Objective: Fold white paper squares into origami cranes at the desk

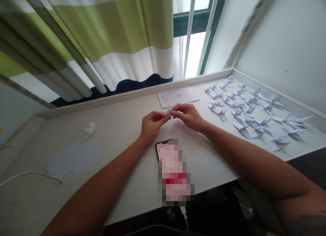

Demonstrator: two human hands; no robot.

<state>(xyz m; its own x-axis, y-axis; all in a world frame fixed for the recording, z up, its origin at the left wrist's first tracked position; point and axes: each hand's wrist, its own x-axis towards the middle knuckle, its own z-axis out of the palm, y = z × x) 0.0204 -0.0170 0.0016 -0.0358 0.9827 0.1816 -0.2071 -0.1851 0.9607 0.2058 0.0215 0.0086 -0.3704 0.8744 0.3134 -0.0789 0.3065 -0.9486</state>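
Observation:
Between my two hands, above the middle of the white table, is a small piece of folded white paper (168,111). My left hand (152,124) pinches it from the left between thumb and fingers. From the right, my right hand (187,116) closes thumb and forefinger on its other side. Fingers cover much of the paper, so its full shape is hidden. Several white paper cranes (251,110) stand in a group on the table's right side, past my right forearm.
Below my hands lies a phone (159,151), mostly blurred out, with a white cable (183,212). A written sheet (175,96) lies behind my hands. On the left are crumpled paper (89,130), flat paper sheets (73,159) and a white cord (33,173). A raised rim (122,92) edges the table (122,202).

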